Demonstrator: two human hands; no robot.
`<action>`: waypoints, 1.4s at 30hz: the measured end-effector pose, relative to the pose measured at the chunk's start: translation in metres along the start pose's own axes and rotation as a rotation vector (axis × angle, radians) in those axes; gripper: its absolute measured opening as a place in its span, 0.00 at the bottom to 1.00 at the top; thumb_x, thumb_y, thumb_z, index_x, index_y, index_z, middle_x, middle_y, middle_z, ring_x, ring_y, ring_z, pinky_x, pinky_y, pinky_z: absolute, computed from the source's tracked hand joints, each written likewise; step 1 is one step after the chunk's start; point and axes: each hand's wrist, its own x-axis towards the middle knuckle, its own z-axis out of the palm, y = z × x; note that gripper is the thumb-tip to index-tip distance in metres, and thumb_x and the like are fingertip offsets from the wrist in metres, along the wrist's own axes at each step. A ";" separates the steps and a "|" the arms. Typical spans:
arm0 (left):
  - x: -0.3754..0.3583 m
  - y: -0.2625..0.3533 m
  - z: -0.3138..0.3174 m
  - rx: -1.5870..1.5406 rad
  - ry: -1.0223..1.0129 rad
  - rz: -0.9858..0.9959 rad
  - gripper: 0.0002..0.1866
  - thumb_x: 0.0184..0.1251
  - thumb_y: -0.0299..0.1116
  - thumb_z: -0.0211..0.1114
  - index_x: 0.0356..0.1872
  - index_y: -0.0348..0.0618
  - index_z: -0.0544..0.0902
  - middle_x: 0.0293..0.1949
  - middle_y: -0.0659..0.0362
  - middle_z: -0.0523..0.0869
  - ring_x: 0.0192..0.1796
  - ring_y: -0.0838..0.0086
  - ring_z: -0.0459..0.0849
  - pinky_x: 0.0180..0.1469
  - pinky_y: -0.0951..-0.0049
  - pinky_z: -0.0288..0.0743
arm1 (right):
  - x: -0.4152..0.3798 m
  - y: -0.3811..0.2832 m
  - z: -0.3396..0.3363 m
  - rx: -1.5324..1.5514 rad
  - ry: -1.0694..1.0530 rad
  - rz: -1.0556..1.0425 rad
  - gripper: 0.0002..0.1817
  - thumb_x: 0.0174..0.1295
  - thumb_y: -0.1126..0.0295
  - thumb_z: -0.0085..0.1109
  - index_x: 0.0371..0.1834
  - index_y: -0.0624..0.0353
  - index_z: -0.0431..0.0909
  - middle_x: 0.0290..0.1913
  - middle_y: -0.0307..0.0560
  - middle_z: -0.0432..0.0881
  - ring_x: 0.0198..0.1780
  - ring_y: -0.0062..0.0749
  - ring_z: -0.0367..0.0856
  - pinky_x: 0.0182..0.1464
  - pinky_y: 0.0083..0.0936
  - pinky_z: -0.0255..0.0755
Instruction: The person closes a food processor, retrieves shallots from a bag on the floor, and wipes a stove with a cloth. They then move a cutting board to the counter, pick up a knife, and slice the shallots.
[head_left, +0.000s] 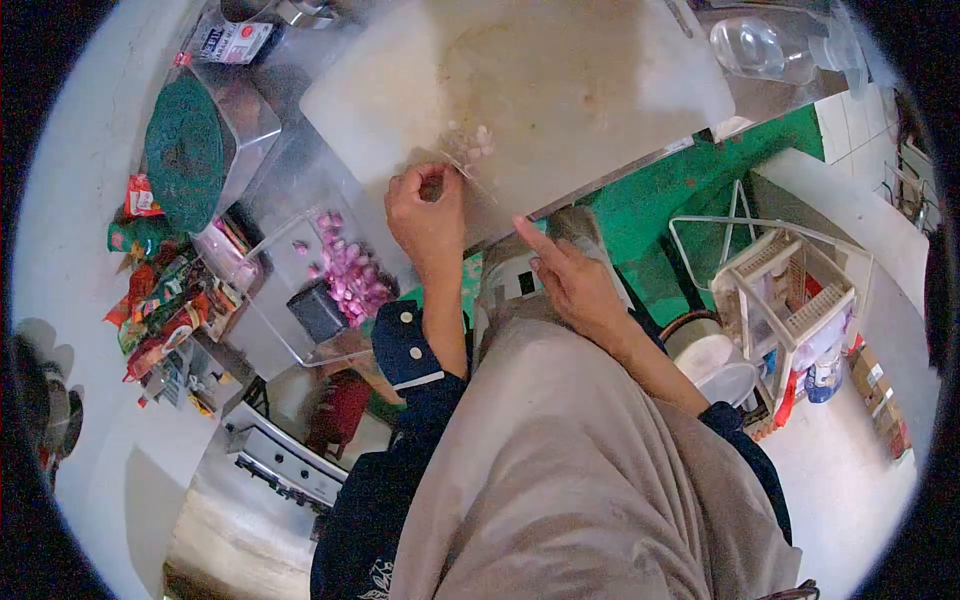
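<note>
A white cutting board (400, 60) with a brown-stained middle lies before me. My left hand (425, 210) rests at its near edge, thumb and fingers curled into a pinch. A thin, straight, blade-like edge runs out from the fingertips towards the lower right; I cannot make out what it is. Just beyond these fingers lie small pale chopped pieces (475, 145). My right hand (575, 285) is lower right, by the board's near edge, its index finger stretched out and the others loosely bent; nothing shows in it. Purple-pink shallots (350, 275) lie in a clear tub to the left.
The clear tub (290, 345) also holds a small dark container (318, 308). A metal canister with a green lid (185, 150) and several colourful packets (170, 310) stand at left. A clear plastic jar (760, 50) lies at upper right. A cream plastic rack (795, 290) stands at right.
</note>
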 end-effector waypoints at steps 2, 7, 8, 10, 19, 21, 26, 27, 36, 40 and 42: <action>0.000 -0.001 0.001 -0.033 -0.005 -0.022 0.05 0.51 0.29 0.70 0.28 0.42 0.84 0.29 0.57 0.82 0.37 0.62 0.80 0.43 0.64 0.72 | 0.001 -0.003 -0.003 -0.009 -0.029 0.028 0.32 0.64 0.74 0.52 0.73 0.41 0.59 0.34 0.57 0.78 0.31 0.51 0.78 0.34 0.42 0.73; 0.001 0.000 -0.003 0.036 -0.037 0.000 0.07 0.55 0.30 0.68 0.32 0.38 0.85 0.32 0.53 0.85 0.36 0.64 0.84 0.43 0.69 0.76 | 0.002 -0.001 -0.004 -0.016 0.012 -0.023 0.33 0.64 0.75 0.53 0.73 0.40 0.59 0.32 0.56 0.78 0.30 0.51 0.78 0.33 0.42 0.73; 0.001 -0.002 -0.001 0.016 -0.038 -0.005 0.06 0.55 0.29 0.68 0.32 0.38 0.85 0.32 0.53 0.85 0.36 0.64 0.84 0.43 0.69 0.76 | 0.002 0.001 -0.002 -0.014 0.023 -0.033 0.33 0.64 0.75 0.53 0.73 0.40 0.59 0.32 0.55 0.77 0.30 0.51 0.78 0.33 0.42 0.73; 0.001 -0.002 -0.001 0.006 -0.035 0.001 0.06 0.55 0.29 0.68 0.32 0.38 0.85 0.32 0.53 0.85 0.35 0.65 0.84 0.42 0.69 0.76 | 0.006 0.000 -0.002 -0.033 0.025 -0.025 0.33 0.64 0.74 0.52 0.73 0.39 0.59 0.31 0.55 0.77 0.30 0.50 0.78 0.33 0.42 0.73; -0.001 -0.008 0.001 -0.010 0.008 0.055 0.06 0.55 0.28 0.69 0.31 0.38 0.84 0.32 0.54 0.85 0.33 0.68 0.84 0.40 0.71 0.76 | 0.001 0.004 -0.002 0.015 0.046 -0.055 0.33 0.66 0.70 0.50 0.74 0.34 0.54 0.39 0.58 0.79 0.33 0.57 0.79 0.34 0.47 0.75; -0.002 -0.009 0.002 -0.024 -0.007 0.027 0.05 0.55 0.27 0.70 0.31 0.38 0.84 0.31 0.55 0.85 0.33 0.68 0.84 0.40 0.71 0.76 | -0.005 0.005 -0.004 -0.004 0.004 0.004 0.31 0.66 0.72 0.51 0.73 0.39 0.58 0.33 0.55 0.77 0.33 0.51 0.79 0.36 0.42 0.73; -0.002 -0.006 0.003 -0.091 0.020 -0.002 0.05 0.51 0.27 0.70 0.27 0.41 0.82 0.29 0.56 0.82 0.37 0.61 0.80 0.42 0.63 0.72 | -0.003 0.000 -0.004 -0.022 -0.032 0.003 0.34 0.66 0.71 0.50 0.74 0.33 0.54 0.36 0.57 0.79 0.32 0.54 0.80 0.33 0.46 0.75; -0.002 -0.006 0.003 -0.091 0.026 0.005 0.04 0.51 0.27 0.70 0.27 0.41 0.82 0.29 0.56 0.82 0.37 0.61 0.80 0.42 0.63 0.72 | -0.001 0.001 -0.004 -0.028 -0.047 0.002 0.35 0.66 0.70 0.50 0.74 0.31 0.51 0.38 0.57 0.79 0.32 0.56 0.80 0.32 0.48 0.76; -0.002 -0.002 0.002 -0.121 0.029 0.004 0.04 0.50 0.26 0.69 0.28 0.41 0.83 0.28 0.56 0.82 0.36 0.63 0.79 0.43 0.64 0.72 | -0.001 -0.004 -0.005 -0.043 0.019 -0.038 0.34 0.65 0.73 0.51 0.74 0.37 0.55 0.30 0.55 0.76 0.30 0.53 0.78 0.33 0.45 0.74; -0.003 0.000 0.001 -0.086 0.017 -0.014 0.04 0.50 0.27 0.69 0.28 0.41 0.83 0.29 0.56 0.82 0.37 0.63 0.79 0.44 0.64 0.72 | 0.009 -0.010 -0.004 -0.107 -0.010 -0.004 0.34 0.64 0.73 0.51 0.74 0.37 0.55 0.31 0.55 0.76 0.31 0.54 0.78 0.34 0.45 0.74; -0.003 -0.005 0.004 -0.111 0.024 -0.037 0.04 0.50 0.28 0.69 0.28 0.41 0.83 0.29 0.56 0.82 0.37 0.62 0.79 0.44 0.64 0.72 | 0.014 -0.006 0.002 -0.082 -0.026 0.032 0.34 0.64 0.73 0.51 0.74 0.37 0.55 0.30 0.55 0.76 0.31 0.54 0.77 0.35 0.44 0.74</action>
